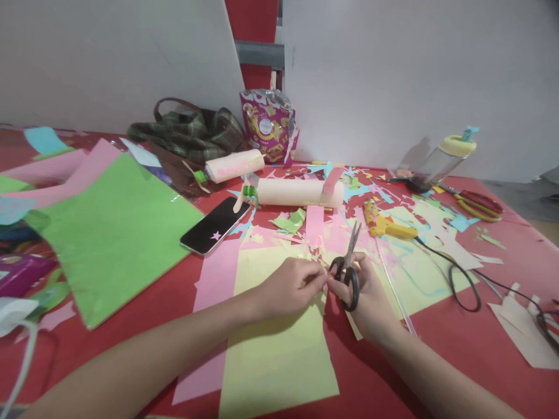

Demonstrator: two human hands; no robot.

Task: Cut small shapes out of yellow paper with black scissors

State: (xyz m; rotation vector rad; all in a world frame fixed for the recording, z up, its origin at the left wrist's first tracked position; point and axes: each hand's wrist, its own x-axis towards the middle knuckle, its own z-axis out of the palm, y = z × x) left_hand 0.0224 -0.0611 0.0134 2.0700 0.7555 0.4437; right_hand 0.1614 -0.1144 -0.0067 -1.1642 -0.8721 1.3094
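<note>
My right hand (pixel 369 299) is closed round black-handled scissors (pixel 348 270), whose blades point up and away from me. Close beside it, my left hand (pixel 294 288) is pinched, its fingertips meeting those of my right hand. Whatever lies between the fingertips is too small to make out. Under both hands is a yellow paper sheet (pixel 279 361), overlapping a pink sheet (pixel 203 343). Just beyond them stand a paper-wrapped cylinder (pixel 292 192) with a green neck, lying on its side, and many coloured scraps (pixel 290 222).
A phone (pixel 216 224) with a pink star on it lies left of centre, near a large green sheet (pixel 126 233). To the right are a yellow glue gun (pixel 388 226) with a black cord, a clear bottle (pixel 437 166) and pliers (pixel 478 203). A snack bag (pixel 269 125) stands behind.
</note>
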